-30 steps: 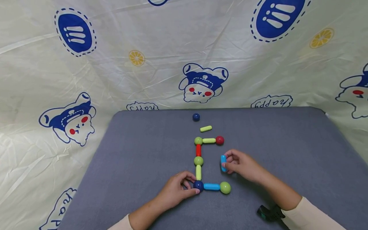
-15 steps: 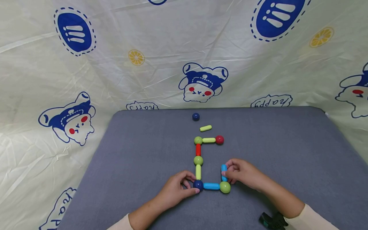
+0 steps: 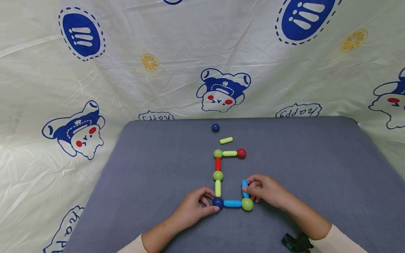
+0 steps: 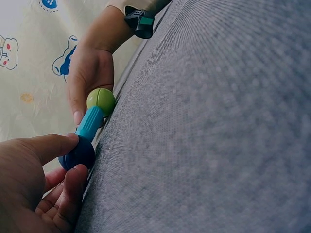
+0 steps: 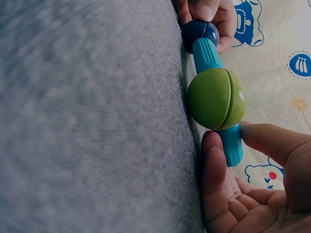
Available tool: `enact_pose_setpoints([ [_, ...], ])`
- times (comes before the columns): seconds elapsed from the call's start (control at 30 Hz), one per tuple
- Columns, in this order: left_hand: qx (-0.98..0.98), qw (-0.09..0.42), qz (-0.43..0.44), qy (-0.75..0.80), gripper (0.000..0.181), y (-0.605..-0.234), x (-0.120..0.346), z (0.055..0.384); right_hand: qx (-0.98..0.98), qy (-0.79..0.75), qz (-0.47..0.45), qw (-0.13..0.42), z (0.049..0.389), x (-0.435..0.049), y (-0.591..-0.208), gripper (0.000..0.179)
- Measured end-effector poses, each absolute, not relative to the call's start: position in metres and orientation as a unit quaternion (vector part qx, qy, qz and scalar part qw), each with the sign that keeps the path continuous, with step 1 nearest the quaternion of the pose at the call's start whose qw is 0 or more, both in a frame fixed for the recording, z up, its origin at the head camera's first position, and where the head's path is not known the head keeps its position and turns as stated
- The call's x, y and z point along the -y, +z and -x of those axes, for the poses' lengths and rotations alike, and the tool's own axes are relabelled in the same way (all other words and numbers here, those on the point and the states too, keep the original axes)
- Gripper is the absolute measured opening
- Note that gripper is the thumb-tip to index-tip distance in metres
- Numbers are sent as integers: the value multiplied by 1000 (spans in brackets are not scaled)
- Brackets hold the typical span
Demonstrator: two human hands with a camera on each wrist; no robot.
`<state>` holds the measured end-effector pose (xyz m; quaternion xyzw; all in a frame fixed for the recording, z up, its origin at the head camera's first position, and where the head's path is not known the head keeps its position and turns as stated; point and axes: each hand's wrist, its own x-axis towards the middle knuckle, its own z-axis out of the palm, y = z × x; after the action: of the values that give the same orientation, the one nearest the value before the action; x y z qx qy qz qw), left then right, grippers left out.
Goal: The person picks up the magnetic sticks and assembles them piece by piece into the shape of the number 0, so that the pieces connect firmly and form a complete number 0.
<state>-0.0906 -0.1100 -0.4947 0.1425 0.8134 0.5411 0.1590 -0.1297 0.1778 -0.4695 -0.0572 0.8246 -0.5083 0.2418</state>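
Observation:
My left hand (image 3: 193,206) pinches a dark blue ball (image 3: 218,202) at the lower left corner of a chain of balls and rods lying on the table. From that ball a blue rod (image 3: 232,203) runs right to a green ball (image 3: 247,205). My right hand (image 3: 269,190) grips a second blue rod (image 3: 245,188) between thumb and fingers; in the right wrist view its end meets the green ball. Going away from the dark blue ball come a yellow-green rod (image 3: 218,188), a green ball (image 3: 218,175), a red rod (image 3: 218,164) and another green ball (image 3: 218,154).
A pale yellow-green rod (image 3: 230,153) and a red ball (image 3: 242,153) extend rightward from the chain's far end. Beyond lie a loose yellow-green rod (image 3: 226,140) and a loose dark blue ball (image 3: 215,128). Printed cloth (image 3: 177,88) hangs behind the grey table (image 3: 152,168).
My right hand has brought its blue rod nearer to me, down to the lower right green ball, then slightly left. The left hand has stayed on the dark blue ball.

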Motion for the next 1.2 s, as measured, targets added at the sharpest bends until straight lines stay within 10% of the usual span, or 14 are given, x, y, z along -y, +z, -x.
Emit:
enact_pose_setpoints([
  [0.9, -788, 178, -113, 578, 28, -489, 112, 94, -826, -511, 52, 233, 128, -179, -475, 44],
  [1.2, -850, 30, -127, 510, 26, -476, 122, 135, -826, -509, 58, 234, 127, -179, -475, 44],
])
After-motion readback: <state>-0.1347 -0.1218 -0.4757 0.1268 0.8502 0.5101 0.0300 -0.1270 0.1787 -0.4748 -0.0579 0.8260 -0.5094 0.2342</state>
